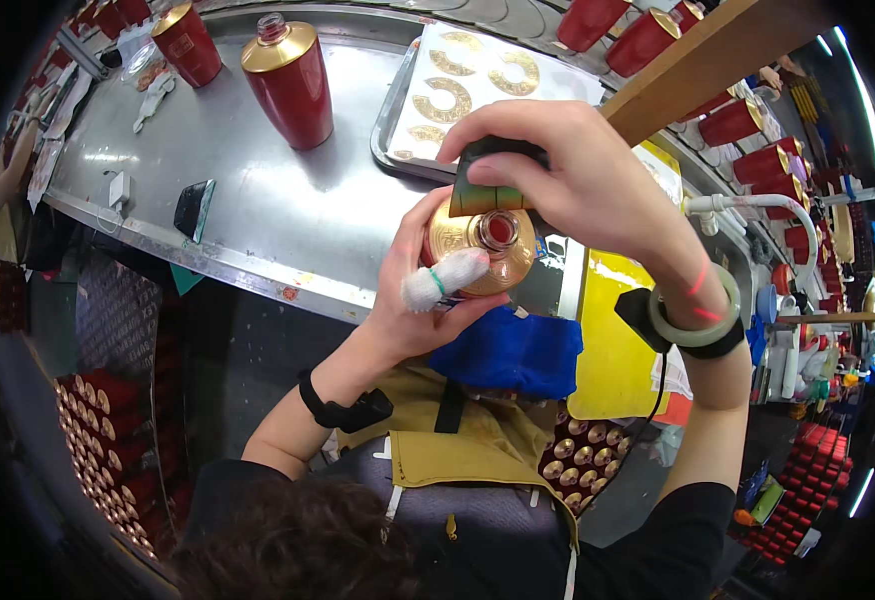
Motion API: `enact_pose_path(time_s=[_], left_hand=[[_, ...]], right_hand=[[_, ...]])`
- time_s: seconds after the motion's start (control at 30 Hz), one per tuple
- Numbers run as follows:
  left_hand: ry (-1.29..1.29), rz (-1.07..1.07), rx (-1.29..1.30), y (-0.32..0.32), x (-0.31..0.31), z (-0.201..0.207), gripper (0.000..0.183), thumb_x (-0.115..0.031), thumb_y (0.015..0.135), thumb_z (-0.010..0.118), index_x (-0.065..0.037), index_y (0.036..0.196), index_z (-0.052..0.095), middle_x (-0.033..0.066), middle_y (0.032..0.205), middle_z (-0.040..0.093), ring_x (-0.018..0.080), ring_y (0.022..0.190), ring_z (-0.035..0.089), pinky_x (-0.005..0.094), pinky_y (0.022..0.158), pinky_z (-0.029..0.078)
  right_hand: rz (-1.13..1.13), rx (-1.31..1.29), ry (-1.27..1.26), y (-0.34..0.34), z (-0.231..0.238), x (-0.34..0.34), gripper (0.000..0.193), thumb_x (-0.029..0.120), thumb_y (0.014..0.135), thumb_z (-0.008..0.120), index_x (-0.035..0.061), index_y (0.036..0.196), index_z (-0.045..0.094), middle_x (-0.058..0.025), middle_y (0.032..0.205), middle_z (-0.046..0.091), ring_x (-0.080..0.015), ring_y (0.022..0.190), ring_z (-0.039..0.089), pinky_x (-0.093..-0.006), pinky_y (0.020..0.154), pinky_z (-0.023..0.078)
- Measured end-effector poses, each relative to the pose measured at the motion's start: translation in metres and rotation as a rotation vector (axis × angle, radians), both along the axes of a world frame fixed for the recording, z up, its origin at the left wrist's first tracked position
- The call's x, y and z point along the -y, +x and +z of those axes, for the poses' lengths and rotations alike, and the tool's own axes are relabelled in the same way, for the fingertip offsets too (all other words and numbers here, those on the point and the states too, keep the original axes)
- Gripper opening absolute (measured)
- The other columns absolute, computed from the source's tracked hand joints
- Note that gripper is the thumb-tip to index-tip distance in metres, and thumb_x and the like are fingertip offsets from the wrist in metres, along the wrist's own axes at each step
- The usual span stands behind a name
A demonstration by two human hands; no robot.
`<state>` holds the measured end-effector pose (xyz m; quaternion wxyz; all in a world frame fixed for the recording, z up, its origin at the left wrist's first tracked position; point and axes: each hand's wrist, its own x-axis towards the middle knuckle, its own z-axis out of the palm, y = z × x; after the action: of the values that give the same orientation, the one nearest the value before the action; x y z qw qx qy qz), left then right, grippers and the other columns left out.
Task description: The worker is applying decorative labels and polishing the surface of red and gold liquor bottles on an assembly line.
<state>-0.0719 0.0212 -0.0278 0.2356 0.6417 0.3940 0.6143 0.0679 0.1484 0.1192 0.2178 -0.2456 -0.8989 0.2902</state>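
My left hand (395, 285) is closed around a red bottle with a gold shoulder (518, 272), its open neck tipped toward me. A white cover tied with green wraps one finger of that hand. Between thumb and fingers, my right hand (583, 165) pinches a dark flat scraper (488, 188), its lower edge at the gold shoulder beside the neck. Whether the edge presses on the surface, I cannot tell. Beyond my hands, a sheet of ring-shaped gold stickers (510, 73) lies in a metal tray (382, 135). Another red bottle (291, 95) stands upright to the left.
On the metal bench (228, 130) lie a dark flat piece (194, 210) and a small white box (119, 190). A wooden beam (703, 65) slants across the far right. Blue cloth (518, 352) and a yellow board (608, 350) are near my lap. Red bottles (648, 42) line the back.
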Motion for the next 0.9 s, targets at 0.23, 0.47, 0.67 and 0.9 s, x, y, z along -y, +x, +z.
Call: enact_pose_path(time_s=[0.23,0.47,0.67,0.9], left_hand=[[-0.094,-0.143,0.120,-0.009,-0.007,0.015,0.073,-0.014,0.071,0.095,-0.013,0.130,0.053,0.0244,0.146,0.045,0.0372,0.129,0.057,0.0446,0.104,0.051],[0.052,-0.045,0.185,0.007,-0.013,0.000,0.085,-0.014,0.066,0.097,-0.005,0.134,0.047,0.0152,0.131,0.046,0.0295,0.122,0.056,0.0388,0.100,0.051],[-0.063,0.353,-0.121,0.024,-0.015,-0.029,0.083,-0.019,0.062,0.097,-0.005,0.130,0.052,0.0113,0.121,0.045,0.0252,0.107,0.053,0.0377,0.092,0.048],[0.045,0.307,0.025,0.024,-0.008,0.006,0.084,-0.019,0.059,0.098,-0.005,0.131,0.056,0.0118,0.122,0.050,0.0269,0.111,0.058,0.0379,0.095,0.051]], right_hand=[[0.051,0.114,0.122,-0.008,0.011,-0.005,0.019,0.008,0.086,0.068,0.0061,0.104,0.074,-0.0135,0.091,0.074,-0.0327,0.093,0.071,-0.0417,0.083,0.055],[-0.178,-0.010,0.568,0.002,0.010,0.008,0.024,0.011,0.083,0.073,0.0101,0.107,0.073,-0.0097,0.088,0.074,-0.0292,0.087,0.070,-0.0401,0.075,0.052],[0.027,-0.117,0.752,0.022,0.011,0.089,0.027,0.009,0.071,0.075,0.0121,0.097,0.079,-0.0037,0.095,0.075,-0.0169,0.077,0.066,-0.0293,0.067,0.047],[-0.140,-0.173,0.721,0.049,-0.022,0.102,0.038,0.012,0.061,0.072,0.0107,0.098,0.077,-0.0013,0.094,0.073,-0.0156,0.077,0.065,-0.0312,0.068,0.050]])
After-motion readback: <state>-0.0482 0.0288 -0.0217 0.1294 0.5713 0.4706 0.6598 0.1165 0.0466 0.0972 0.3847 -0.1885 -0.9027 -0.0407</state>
